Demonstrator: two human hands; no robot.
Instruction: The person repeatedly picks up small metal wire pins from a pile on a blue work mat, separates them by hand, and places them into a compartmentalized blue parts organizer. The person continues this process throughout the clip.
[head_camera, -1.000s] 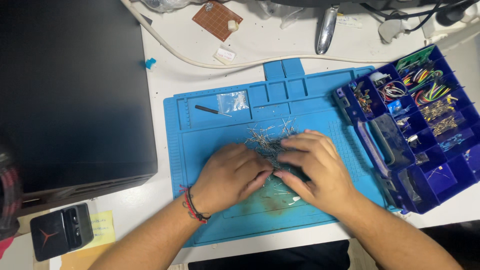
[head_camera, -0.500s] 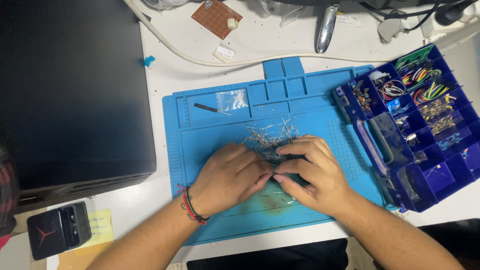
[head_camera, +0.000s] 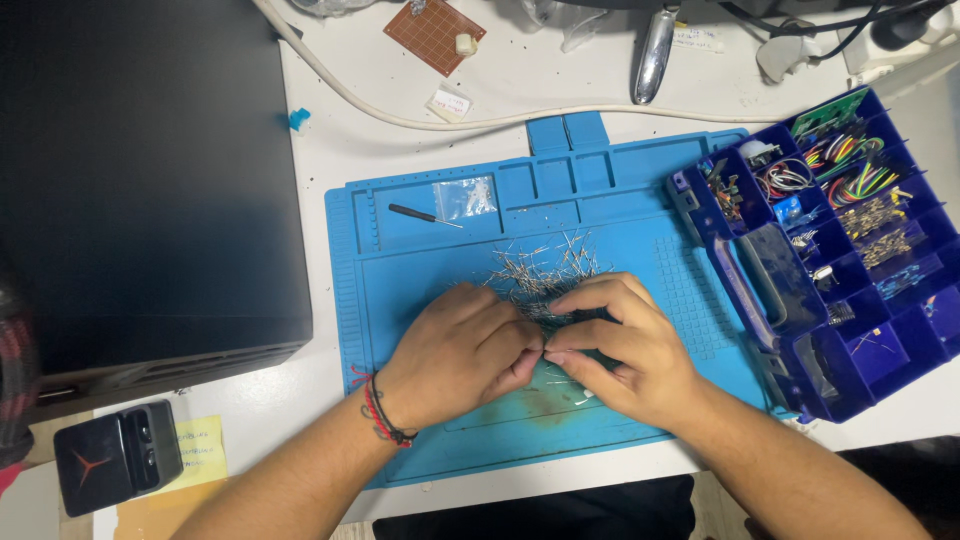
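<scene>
Your left hand (head_camera: 455, 350) and right hand (head_camera: 620, 345) meet fingertip to fingertip, pinched nearly shut on something tiny that I cannot make out. They sit at the near edge of the pile of thin wire parts (head_camera: 545, 270) on the blue mat (head_camera: 420, 260). I think a quick pull could scatter the pile or bend those thin legs. The blue parts box (head_camera: 850, 260) sits close on your right, the small black tool (head_camera: 420, 214) lies farther back.
</scene>
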